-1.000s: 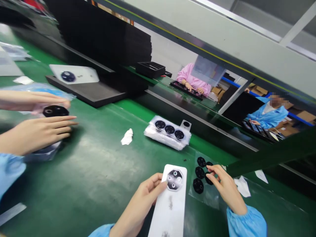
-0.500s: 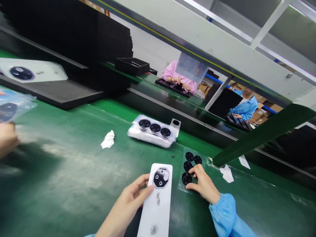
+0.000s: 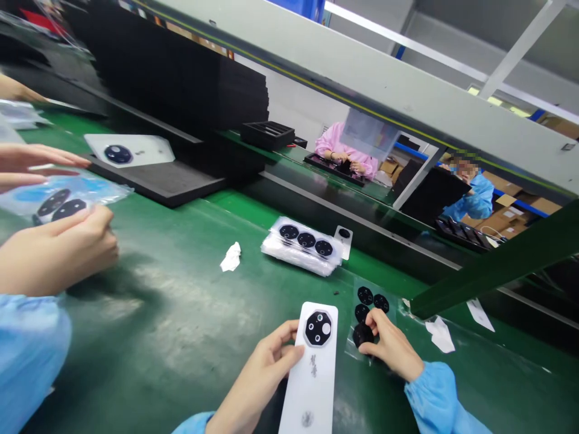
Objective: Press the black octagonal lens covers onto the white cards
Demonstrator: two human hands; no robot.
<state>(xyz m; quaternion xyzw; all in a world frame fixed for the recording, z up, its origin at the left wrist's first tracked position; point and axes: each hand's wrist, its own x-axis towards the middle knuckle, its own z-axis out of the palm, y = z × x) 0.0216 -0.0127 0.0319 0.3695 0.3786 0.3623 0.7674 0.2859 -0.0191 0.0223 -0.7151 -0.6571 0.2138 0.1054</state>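
My left hand [image 3: 269, 367] grips the edge of a white phone back panel [image 3: 312, 380], thumb on its face. The panel carries a black octagonal camera plate with ring-shaped openings, and dark printed marks below it. To the right lies a clear film sheet [image 3: 353, 345] bearing several black octagonal pieces [image 3: 365, 295]. My right hand [image 3: 393, 346] pinches the nearest black octagonal piece [image 3: 362, 336] between thumb and fingers at its right edge. Whether that piece is fully off the film, I cannot tell.
Behind is a stack of clear-wrapped black octagonal pieces [image 3: 306, 240], with a small white panel [image 3: 344, 241] beside it. Paper scraps [image 3: 231, 257] lie on the green table. A green post [image 3: 488, 259] slants at right. A co-worker's hands [image 3: 63, 247] hold a film packet at left.
The view has swung left, bringing more of the co-worker's hands into sight. My right fingers have closed further on the black piece, which looks slightly tilted. My left hand keeps the panel.
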